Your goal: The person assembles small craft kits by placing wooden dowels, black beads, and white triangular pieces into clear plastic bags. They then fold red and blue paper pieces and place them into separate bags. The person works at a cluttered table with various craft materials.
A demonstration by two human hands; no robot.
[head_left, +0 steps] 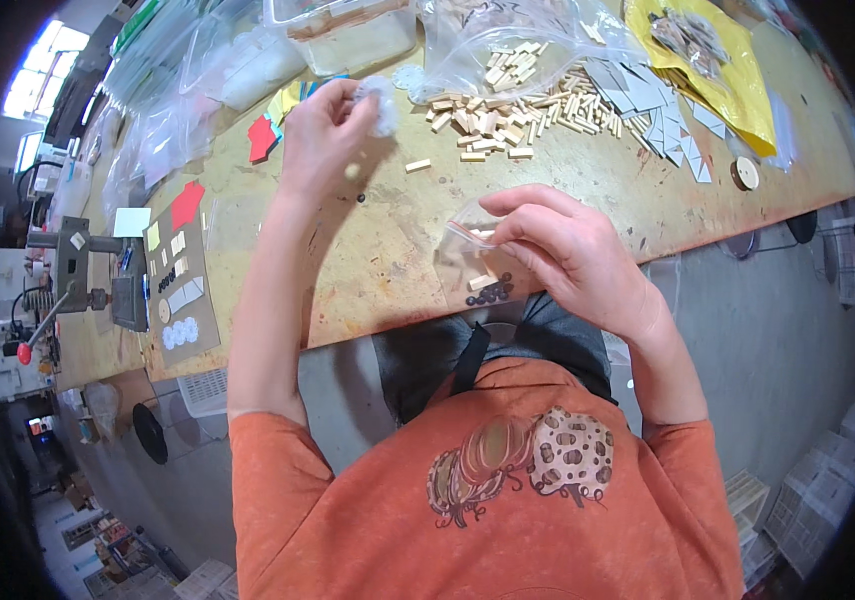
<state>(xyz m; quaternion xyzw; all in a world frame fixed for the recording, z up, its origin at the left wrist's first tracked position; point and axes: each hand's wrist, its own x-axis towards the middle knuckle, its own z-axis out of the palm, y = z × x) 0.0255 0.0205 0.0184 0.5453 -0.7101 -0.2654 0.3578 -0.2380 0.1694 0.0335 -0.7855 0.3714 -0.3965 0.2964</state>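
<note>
My left hand [328, 130] reaches to the back of the table, fingers pinched on a translucent white piece with a scalloped edge [381, 105]. Another such clear disc [409, 77] lies just behind it. Close to the table's front edge, my right hand [570, 245] grips the top of a small clear zip bag [458, 262]. Inside the bag are small wooden blocks [484, 283] and several black beads [489, 293]. Between the hands lie a single wooden block [418, 165], a black bead [361, 198] and a pale round piece [352, 171].
Behind my right hand spread wooden blocks [488, 125], grey-white flat pieces [663, 115] and a yellow bag [738, 90]. A plastic tub [348, 35] stands at the back. On the left are a brown board with sample pieces [188, 290], red pieces [187, 205] and a lever press [73, 270].
</note>
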